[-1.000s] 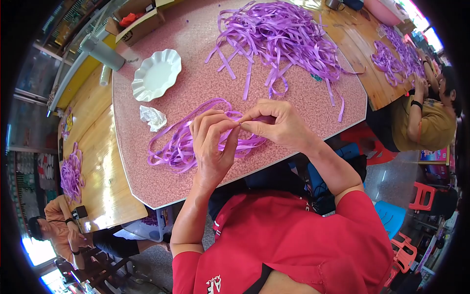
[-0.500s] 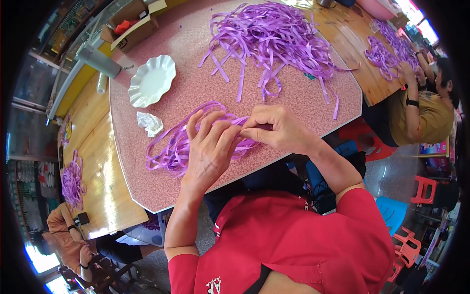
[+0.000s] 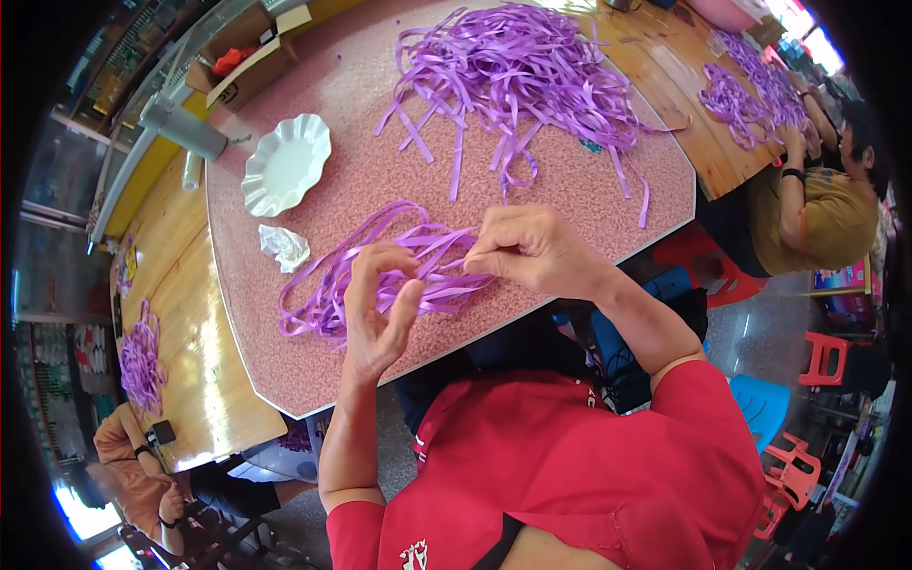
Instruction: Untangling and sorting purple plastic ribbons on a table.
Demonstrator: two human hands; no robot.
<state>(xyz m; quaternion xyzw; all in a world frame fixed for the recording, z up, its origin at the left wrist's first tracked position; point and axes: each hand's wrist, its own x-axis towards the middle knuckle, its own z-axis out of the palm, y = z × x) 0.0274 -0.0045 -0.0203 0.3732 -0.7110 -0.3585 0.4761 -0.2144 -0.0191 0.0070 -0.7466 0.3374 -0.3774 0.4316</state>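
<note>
Head view, over a pink bench (image 3: 285, 370).
A purple ribbon heap (image 3: 522, 76) lies at the bench's far side, a ribbon coil (image 3: 435, 285) near its front edge. There the left hand (image 3: 365, 323) is open; the right hand (image 3: 532, 252) is pinched closed, on what I cannot tell. A plate (image 3: 287, 164) and white wad (image 3: 285, 247) lie toward the bench's left edge.

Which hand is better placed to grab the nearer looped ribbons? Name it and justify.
Probably the left hand: it is open, thumb spread from fingers, over the looped purple ribbons. The right hand, by their right end, has thumb and forefinger pinched together; whether they hold anything is unclear.
</note>
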